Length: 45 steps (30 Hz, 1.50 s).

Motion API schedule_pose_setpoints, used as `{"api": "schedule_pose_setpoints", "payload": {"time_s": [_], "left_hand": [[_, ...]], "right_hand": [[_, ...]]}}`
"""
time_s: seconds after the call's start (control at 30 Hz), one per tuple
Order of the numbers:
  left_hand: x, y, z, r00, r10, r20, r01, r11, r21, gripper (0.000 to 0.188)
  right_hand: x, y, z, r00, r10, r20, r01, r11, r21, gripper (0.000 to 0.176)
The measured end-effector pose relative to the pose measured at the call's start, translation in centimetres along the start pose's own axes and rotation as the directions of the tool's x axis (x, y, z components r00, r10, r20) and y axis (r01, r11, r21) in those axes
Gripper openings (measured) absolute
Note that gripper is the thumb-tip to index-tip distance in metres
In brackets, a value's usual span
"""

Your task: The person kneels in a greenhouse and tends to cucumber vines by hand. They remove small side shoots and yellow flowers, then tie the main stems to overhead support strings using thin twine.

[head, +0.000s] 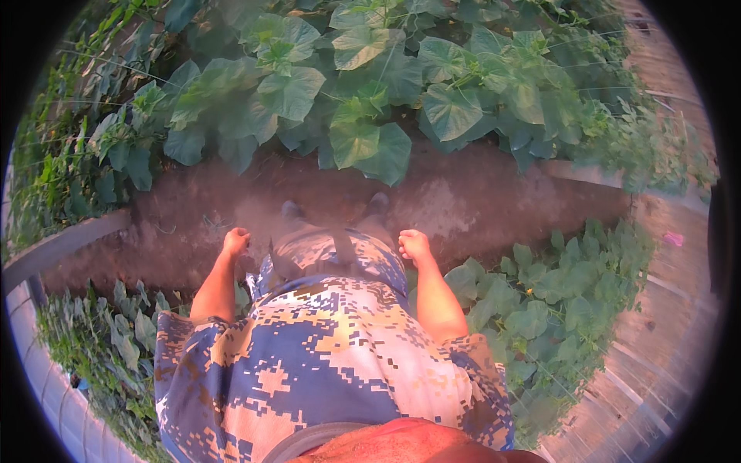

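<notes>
My left hand (pixel 236 241) hangs beside my left hip, its fingers curled in. At the other side, my right hand (pixel 413 245) is curled into a loose fist near my right thigh. I see nothing held in either hand, and neither touches a plant. Before me stands a row of broad-leaved climbing vines (pixel 347 92), which look like cucumber plants, with thin strings running among them. My shoes (pixel 376 204) stand on the bare brown soil (pixel 440 202) at the foot of that row.
More leafy vines (pixel 556 307) grow behind me on the right, bearing a small yellow flower (pixel 529 291), and others (pixel 116 347) on the left. Pale curved edges (pixel 75 240) cross the soil's ends. Far right is a brownish wall (pixel 666 335) with a pink scrap (pixel 672 238).
</notes>
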<state>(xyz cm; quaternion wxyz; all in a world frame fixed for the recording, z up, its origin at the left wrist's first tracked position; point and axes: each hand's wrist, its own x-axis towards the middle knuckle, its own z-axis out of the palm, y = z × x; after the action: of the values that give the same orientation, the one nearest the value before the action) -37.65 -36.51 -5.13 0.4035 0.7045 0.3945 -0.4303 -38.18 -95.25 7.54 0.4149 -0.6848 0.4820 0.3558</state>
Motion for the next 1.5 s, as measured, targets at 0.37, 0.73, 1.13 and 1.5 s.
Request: {"api": "schedule_pose_setpoints", "payload": {"time_s": [0.37,0.73,1.13,1.5], "left_hand": [[-12.9,11.7,1.8,0.765,0.423,0.485,-0.632,0.636,0.442,0.040],[-18.9,12.5,-1.1,0.851,0.189,0.490,-0.378,0.869,0.321,0.021],[-16.1,14.3,3.9,0.549,0.353,0.757,-0.788,0.519,0.330,0.028],[-18.5,9.9,7.9,0.725,0.102,0.681,-0.445,0.824,0.350,0.030]], "right_hand": [[-0.5,-6.3,3.0,0.921,-0.189,0.340,0.370,0.697,-0.614,0.043],[-4.2,-8.4,4.3,0.871,-0.068,0.487,0.486,0.276,-0.829,0.029],[-12.4,-10.0,-0.6,0.918,0.049,0.392,0.210,0.781,-0.588,0.014],[-7.6,-9.6,-1.8,0.728,0.462,0.506,0.176,0.588,-0.790,0.024]]}}
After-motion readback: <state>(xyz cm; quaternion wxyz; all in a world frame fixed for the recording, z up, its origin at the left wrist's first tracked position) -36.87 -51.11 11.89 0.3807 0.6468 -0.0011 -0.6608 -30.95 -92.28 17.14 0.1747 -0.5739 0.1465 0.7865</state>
